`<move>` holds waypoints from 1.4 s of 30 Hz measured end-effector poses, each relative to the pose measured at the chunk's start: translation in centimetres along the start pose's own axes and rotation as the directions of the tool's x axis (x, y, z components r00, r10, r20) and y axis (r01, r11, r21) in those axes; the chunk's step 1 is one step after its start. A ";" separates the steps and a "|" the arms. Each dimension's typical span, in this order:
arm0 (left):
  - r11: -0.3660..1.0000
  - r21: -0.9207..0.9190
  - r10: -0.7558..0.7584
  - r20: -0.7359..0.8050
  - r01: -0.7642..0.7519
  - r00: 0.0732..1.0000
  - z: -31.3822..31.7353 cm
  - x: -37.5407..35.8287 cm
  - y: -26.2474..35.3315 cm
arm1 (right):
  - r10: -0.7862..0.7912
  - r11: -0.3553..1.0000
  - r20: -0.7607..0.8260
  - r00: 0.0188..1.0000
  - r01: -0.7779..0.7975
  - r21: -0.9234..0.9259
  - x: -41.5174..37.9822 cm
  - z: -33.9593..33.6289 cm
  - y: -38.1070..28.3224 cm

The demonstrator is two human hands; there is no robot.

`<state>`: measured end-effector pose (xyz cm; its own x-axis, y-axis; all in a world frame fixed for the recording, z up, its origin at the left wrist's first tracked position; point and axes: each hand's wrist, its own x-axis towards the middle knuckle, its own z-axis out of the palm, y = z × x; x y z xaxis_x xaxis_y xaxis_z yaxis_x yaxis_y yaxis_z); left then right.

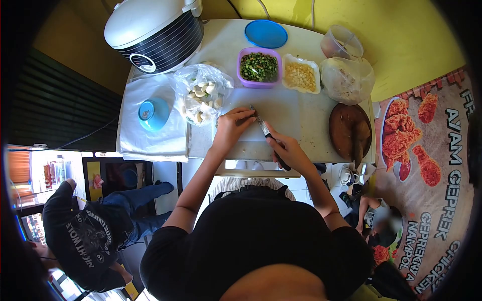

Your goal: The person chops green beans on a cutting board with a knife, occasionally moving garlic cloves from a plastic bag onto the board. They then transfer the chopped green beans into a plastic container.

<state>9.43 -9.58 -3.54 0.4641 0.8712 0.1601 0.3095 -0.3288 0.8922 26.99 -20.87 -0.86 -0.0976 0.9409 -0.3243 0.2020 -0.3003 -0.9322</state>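
Observation:
My right hand [290,153] is closed round the dark handle of a knife [263,127]. Its blade points up and left, with the tip by the fingertips of my left hand [234,125]. Those fingers are pressed together over a pale cutting board [283,113], round something small that I cannot make out. Beyond the board stand a purple tub of chopped green vegetables [259,66] and a white tub of chopped pale pieces [300,74]. To the left of my left hand lies a clear plastic bag [183,103] with peeled garlic cloves in it.
A rice cooker [153,35] stands back left, above a light-blue bowl [153,114]. Along the right are a clear container [342,42], a tied plastic bag [347,80] and a round brown board [346,133]. A blue lid [266,33] lies at the back. Other people are on both sides.

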 end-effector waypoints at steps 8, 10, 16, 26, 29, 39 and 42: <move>0.991 -0.070 0.106 -0.133 -0.116 0.985 0.3 1.0 0.2 | -0.074 0.996 -0.013 0.997 0.074 0.041 0.8 -0.6 -1.7; 0.966 -0.124 0.196 -0.218 -0.226 0.956 -0.3 3.0 1.1 | -0.096 0.995 -0.068 0.993 0.094 -0.027 1.6 -1.4 -3.7; 0.960 -0.058 0.260 -0.186 -0.275 0.947 -2.4 10.3 3.2 | -0.239 0.943 -0.162 0.957 0.190 -0.272 5.4 -4.6 -7.6; 0.956 0.129 0.275 -0.080 -0.263 0.958 -2.8 5.7 3.2 | -0.218 0.968 -0.243 0.945 0.178 -0.176 3.2 -6.1 -4.2; 0.970 0.158 0.181 0.049 -0.186 0.982 -2.3 3.1 1.8 | -0.154 0.986 -0.281 0.947 0.128 -0.110 2.2 -5.8 -2.7; 0.959 0.222 0.187 -0.014 -0.179 0.982 -1.6 3.9 3.6 | -0.104 0.988 -0.338 0.935 0.135 0.069 -0.7 -4.4 -0.2; 0.936 0.187 0.335 -0.198 -0.300 0.921 -2.0 7.4 4.1 | -0.102 0.989 -0.328 0.939 0.132 0.070 -0.4 -3.8 0.0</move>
<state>12.49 -3.77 2.11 0.3670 0.7648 0.5296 0.3059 -0.6369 0.7077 30.73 -20.64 -0.08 0.2069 0.9657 -0.1570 0.1191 -0.1841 -0.9757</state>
